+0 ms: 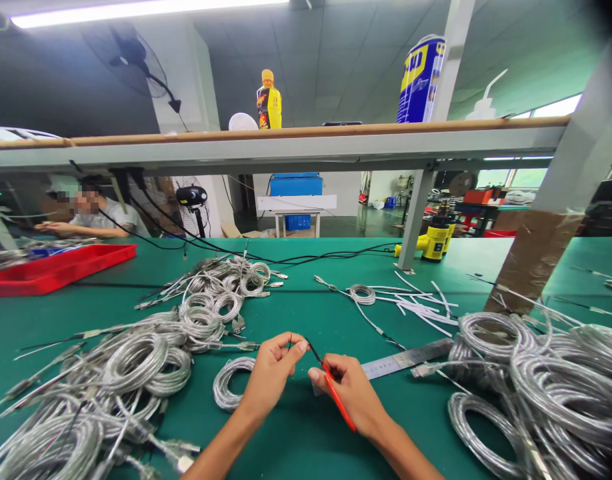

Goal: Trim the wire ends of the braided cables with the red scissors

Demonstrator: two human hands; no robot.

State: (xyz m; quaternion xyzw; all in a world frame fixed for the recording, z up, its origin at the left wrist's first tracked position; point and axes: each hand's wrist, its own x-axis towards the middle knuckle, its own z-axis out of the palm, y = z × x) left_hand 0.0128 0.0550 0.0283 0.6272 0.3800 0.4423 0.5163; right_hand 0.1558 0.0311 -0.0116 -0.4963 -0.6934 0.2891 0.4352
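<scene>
My left hand (273, 367) is closed, its thumb and forefinger pinching a thin dark wire end. In my right hand (353, 387) are red-handled pliers (339, 399), fingers wrapped round the grips. Their dark, slim tip points up and left, close to the left fingertips; whether it touches the wire I cannot tell. A coiled clear-sheathed silver cable (227, 385) lies beside my left wrist. Behind my right hand rests a steel ruler (406, 359), and part of it is hidden by the hand.
Heaps of coiled USB cables lie left (136, 363) and right (561, 380). Cut white tubes (421, 308) and a small cable coil (362, 294) lie beyond the ruler. A red tray (86, 267), a yellow heat gun (435, 240) and a shelf (286, 143) stand behind. A co-worker (103, 210) sits back left.
</scene>
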